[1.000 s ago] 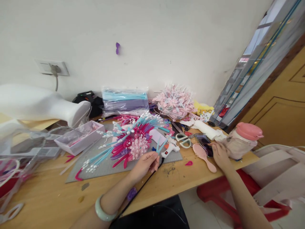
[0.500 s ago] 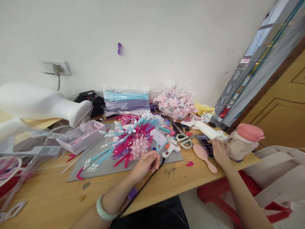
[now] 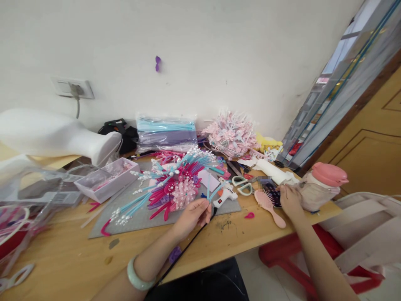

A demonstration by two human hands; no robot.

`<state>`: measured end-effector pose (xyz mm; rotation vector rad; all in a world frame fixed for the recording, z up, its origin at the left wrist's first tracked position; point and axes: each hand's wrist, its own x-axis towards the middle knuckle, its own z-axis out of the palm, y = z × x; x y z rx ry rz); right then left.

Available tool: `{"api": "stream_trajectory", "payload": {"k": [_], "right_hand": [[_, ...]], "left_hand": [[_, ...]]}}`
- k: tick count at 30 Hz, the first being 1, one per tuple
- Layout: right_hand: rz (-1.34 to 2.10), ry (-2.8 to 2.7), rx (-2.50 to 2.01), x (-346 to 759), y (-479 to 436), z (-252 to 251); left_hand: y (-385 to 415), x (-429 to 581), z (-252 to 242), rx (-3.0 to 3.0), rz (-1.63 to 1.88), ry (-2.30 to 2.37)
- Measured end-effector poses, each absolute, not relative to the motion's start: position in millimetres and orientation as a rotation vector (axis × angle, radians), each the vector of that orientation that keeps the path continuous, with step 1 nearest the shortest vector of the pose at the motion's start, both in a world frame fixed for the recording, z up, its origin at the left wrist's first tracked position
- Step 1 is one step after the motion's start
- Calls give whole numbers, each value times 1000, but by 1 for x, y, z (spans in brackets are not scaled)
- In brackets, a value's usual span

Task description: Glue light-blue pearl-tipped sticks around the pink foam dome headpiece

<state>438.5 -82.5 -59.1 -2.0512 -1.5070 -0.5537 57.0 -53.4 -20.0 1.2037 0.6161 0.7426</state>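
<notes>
My left hand (image 3: pixel 196 212), a pale green bangle at its wrist, pinches light blue fuzzy stems (image 3: pixel 211 193) that rise from the fingers in a V. Right beside it lies a white glue gun (image 3: pixel 224 198) with a black cord. Just left sits a large headpiece (image 3: pixel 184 192) of magenta, purple and blue stems with white beads and a pink flower. At the right, my right hand (image 3: pixel 290 200) rests at the edge of a dark phone (image 3: pixel 271 191), fingers bent and bunched. Whether they grip anything is hidden.
A pink hairbrush (image 3: pixel 270 208) and scissors (image 3: pixel 242 185) lie between my hands. A pink-lidded bottle (image 3: pixel 326 184) stands at the right. Behind are a pink headpiece (image 3: pixel 230 133) and a plastic pack (image 3: pixel 166 133). A white box (image 3: pixel 106 182) stands left, near a white mannequin form (image 3: pixel 53 133).
My right hand has shifted very slightly at the phone's edge, its fingers a little more bunched. The left hand and the blue stems stay in place.
</notes>
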Motion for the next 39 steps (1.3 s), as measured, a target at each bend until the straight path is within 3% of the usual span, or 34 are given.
{"api": "stream_trajectory", "payload": {"k": [14,39], "right_hand": [[-345,-1542,-1848,429,-94,-48],[-524,-1429,-1839,417,-113,-49]], "left_hand": [[-54,57,-18,1210,733,629],[-54,57,-15,1193,773,647]]}}
